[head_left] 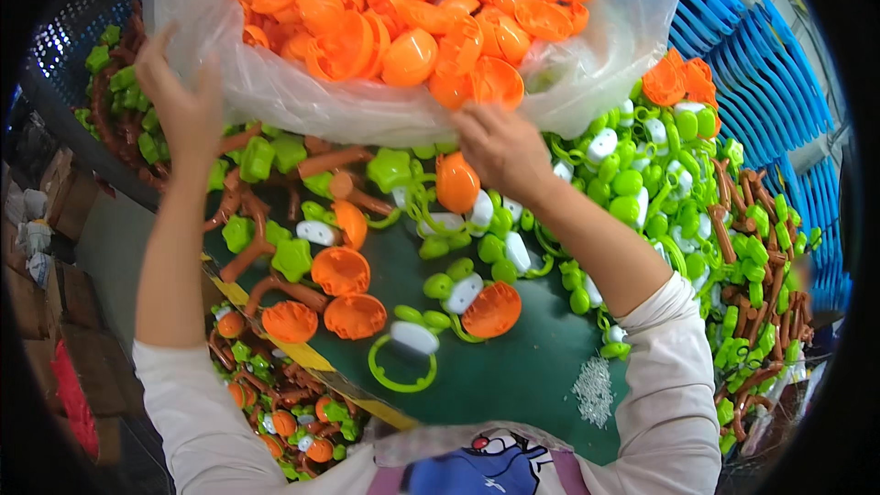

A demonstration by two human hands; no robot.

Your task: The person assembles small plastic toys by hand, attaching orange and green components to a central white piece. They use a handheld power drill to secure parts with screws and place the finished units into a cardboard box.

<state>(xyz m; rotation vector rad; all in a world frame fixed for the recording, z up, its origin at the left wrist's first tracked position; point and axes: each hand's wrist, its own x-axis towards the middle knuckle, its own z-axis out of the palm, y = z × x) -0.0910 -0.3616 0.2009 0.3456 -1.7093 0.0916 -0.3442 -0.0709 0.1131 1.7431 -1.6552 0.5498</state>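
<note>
A clear plastic bag (302, 115) full of glossy orange half shells (410, 57) lies across the far side of the table. My right hand (504, 148) is closed at the bag's front rim, its fingertips just below an orange half shell. At the bag's left side is my left hand (183, 101), raised and smeared by motion, so its grip on the plastic is unclear. Between my forearms lie several loose orange half shells (341, 271), a green ring piece with a white part (414, 339), green star pieces (292, 258) and brown branch-shaped pieces (252, 238).
Green-and-white pieces (600, 174) are heaped at right, with brown branches (765, 266) beyond. Blue slatted baskets (761, 73) stand far right; a dark basket (64, 64) stands far left. Small white pellets (594, 392) lie on the green table (532, 376). Mixed pieces (293, 394) sit below its yellow-striped edge.
</note>
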